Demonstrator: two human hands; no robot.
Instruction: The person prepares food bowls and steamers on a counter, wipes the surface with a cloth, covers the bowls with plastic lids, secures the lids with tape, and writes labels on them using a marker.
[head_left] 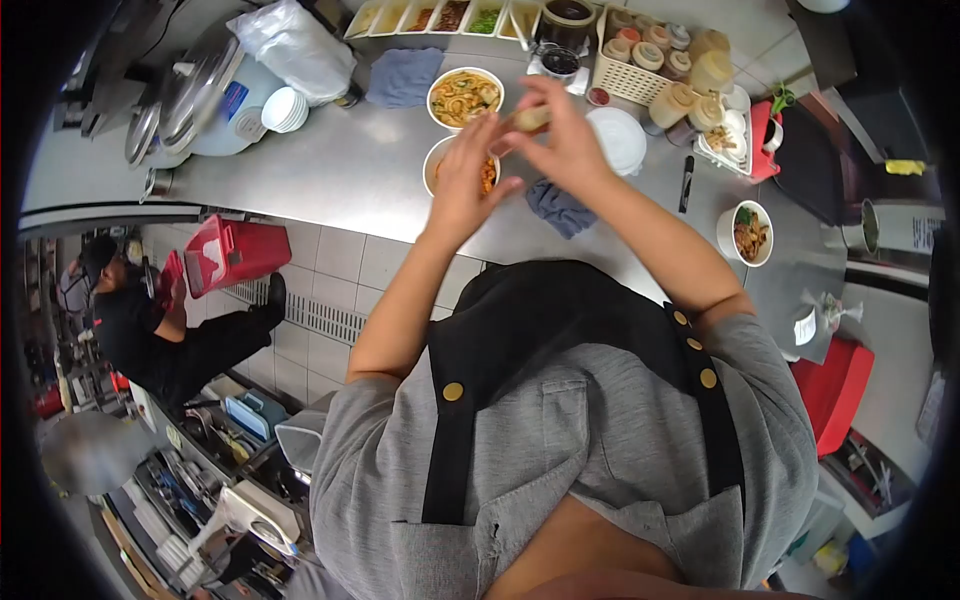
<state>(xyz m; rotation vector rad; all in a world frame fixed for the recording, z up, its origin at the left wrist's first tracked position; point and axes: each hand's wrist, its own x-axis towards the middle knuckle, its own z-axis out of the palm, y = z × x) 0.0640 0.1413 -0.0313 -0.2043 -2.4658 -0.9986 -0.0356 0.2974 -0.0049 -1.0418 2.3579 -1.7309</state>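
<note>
Over a white bowl of reddish food (490,178), my left hand (466,172) hangs with its fingers stretched out, covering much of the bowl. My right hand (560,135) is curled around a small pale yellowish-brown thing (531,120), too blurred to name. My left fingertips come close to that thing; whether they touch it I cannot tell. Just beyond is a white bowl of noodles (466,97). A stack of white round lids (617,140) lies right of my right hand, and a crumpled blue-grey cloth (560,207) lies below it.
Topping trays (440,18) line the back edge. A basket of sauce bottles (640,60) stands at back right. Another bowl of food (745,234) and a black marker (687,184) are on the right. At left, a person in black (140,320) sits near a red bin (240,255).
</note>
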